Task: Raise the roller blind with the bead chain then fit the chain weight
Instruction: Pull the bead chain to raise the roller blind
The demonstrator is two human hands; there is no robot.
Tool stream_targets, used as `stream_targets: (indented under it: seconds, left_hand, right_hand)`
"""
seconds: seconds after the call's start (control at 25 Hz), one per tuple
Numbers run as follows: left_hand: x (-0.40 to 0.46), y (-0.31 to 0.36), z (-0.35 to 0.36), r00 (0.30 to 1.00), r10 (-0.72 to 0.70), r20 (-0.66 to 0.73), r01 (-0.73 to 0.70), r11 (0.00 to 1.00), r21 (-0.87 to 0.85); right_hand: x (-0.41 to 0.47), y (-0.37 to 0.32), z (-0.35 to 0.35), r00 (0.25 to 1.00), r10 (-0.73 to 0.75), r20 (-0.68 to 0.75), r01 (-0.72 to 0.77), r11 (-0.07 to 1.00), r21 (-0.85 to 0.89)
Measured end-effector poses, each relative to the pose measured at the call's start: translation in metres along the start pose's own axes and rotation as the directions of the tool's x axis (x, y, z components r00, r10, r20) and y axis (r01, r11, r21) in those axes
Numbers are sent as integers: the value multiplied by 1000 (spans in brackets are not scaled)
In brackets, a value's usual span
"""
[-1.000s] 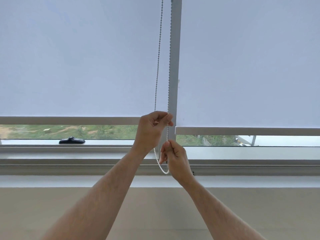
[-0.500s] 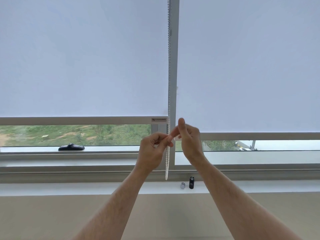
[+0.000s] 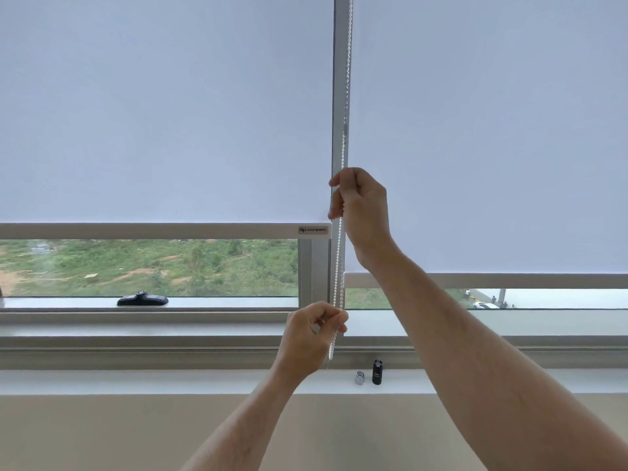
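Between the hands the chain (image 3: 338, 266) hangs taut: the right hand (image 3: 362, 209) pinches it high, the left hand (image 3: 311, 338) pinches it low. Raising looks underway; next, probably another downward pull. The weight (image 3: 377, 372) stands on the sill (image 3: 136, 380), just below-right of the left hand.

The blinds (image 3: 163, 113) look like matt, smooth cloth. The chain (image 3: 338, 266) is pale glossy beads, probably plastic. The frame (image 3: 338, 79) at centre is satin grey metal. On the smooth white sill (image 3: 136, 382), lower centre, stand a shiny metal cap (image 3: 359, 378) and a glossy black cylinder (image 3: 377, 372).
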State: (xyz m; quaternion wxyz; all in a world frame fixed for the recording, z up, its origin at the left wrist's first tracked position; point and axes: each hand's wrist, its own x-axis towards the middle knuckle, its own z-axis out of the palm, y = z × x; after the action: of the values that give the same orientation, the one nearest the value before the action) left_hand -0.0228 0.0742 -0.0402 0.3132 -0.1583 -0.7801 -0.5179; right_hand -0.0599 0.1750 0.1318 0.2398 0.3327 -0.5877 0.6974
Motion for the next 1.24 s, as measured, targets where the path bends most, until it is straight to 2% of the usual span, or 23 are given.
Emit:
stream_targets:
  seconds: [0.12,0.24,0.52,0.88,1.12,1.24]
  left_hand:
    - [3,-1,-8,998,-11,67,7,999,51]
    - [10,2,-25,992,-20,128,16,999,32]
    - [53,49,-39,991,83,-105,-86,996,-26]
    - [107,109,-35,977,157,-142,-173,978,-113]
    - [99,96,-34,977,99,-189,-128,981,-147]
    - [92,85,-35,978,118,-172,-142,980,-138]
  right_hand:
    - [-10,5,-6,998,-40,-39,38,998,-57]
    - [-18,11,-13,997,-60,-48,54,992,-114]
    - [-46,37,-14,999,-24,-29,20,991,-135]
    - [-90,68,-14,998,57,10,-55,987,-149]
    - [-91,68,-32,971,113,210,-103,993,-56]
    - [-77,63,-43,977,92,191,-94,996,0]
